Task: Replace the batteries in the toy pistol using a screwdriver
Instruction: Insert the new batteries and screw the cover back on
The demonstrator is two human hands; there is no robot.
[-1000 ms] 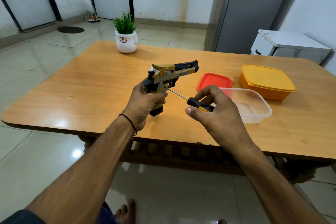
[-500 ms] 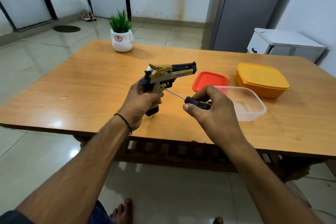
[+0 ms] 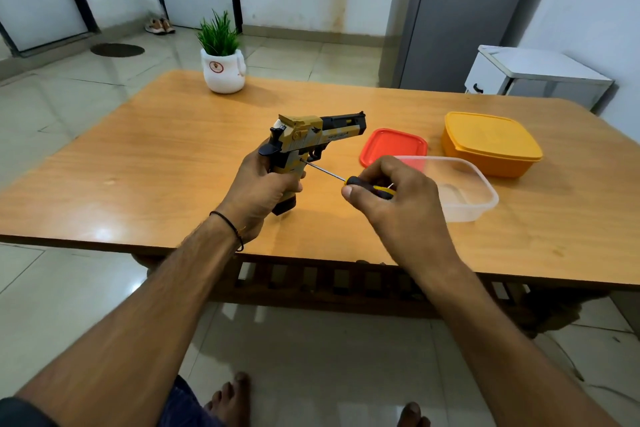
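Almost nothing has moved since half a second ago. Both hands sit a little higher in the view, but the tip of the screwdriver [image 3: 358, 182] is at the same spot on the side of the toy pistol [image 3: 313, 139], just behind the trigger at the top of the grip.

The left hand [image 3: 258, 191] is closed around the grip from behind. It holds the pistol upright over the table [image 3: 156, 166], with the barrel pointing to the right. The bottom of the grip is close to the wood, but I cannot tell whether it touches. The right hand [image 3: 398, 204] pinches the black and yellow handle of the screwdriver between the thumb and the curled fingers, and the thin shaft points toward the pistol.

I judge that the step in hand is loosening the screw of the battery cover. No cover is off yet and no batteries are visible. For the next move the tip must stay seated in the screw head under light pressure while the fingers roll the handle, and the left hand must keep the pistol steady. A clear box [image 3: 464, 191] stands just beside the right hand and could receive the screw.
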